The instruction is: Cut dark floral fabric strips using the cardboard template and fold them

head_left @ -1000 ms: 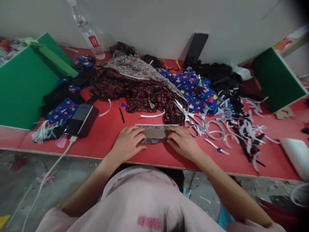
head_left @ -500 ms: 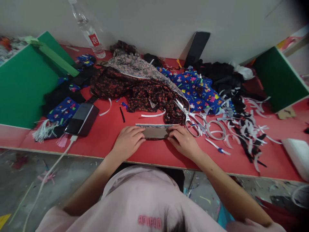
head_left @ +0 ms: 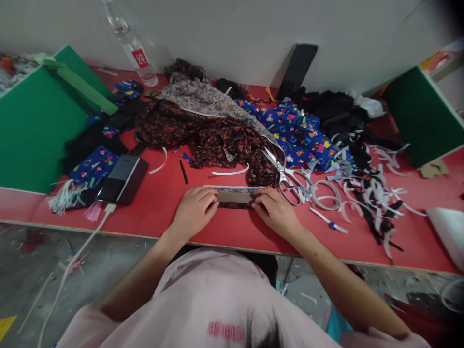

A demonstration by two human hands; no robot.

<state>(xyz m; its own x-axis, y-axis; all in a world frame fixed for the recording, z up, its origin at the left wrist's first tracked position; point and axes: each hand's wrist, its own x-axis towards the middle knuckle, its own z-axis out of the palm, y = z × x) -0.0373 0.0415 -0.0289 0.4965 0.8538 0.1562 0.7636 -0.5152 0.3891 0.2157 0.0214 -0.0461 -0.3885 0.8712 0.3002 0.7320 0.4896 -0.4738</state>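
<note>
A narrow brown card strip (head_left: 235,197) lies on the red table between my hands, with dark patterned fabric (head_left: 235,205) folded over its near edge and a pale-edged band along its far side. My left hand (head_left: 197,208) grips its left end, fingers curled. The right end is pinched by my right hand (head_left: 273,209). Silver scissors (head_left: 281,169) rest open just beyond my right hand, blades pointing up and left. Behind the strip is a heap of dark floral fabric (head_left: 224,140).
Blue printed cloth (head_left: 290,130), white tape rolls (head_left: 326,195) and many scraps (head_left: 380,193) lie to the right. At left are a dark power bank (head_left: 123,179) with a cable and a green board (head_left: 32,130). A bottle (head_left: 141,63) and a phone (head_left: 299,70) stand behind.
More of the dark patterned fabric now shows along the near edge of the card, and the fingers of my left hand have curled slightly. The view has shifted a little.
</note>
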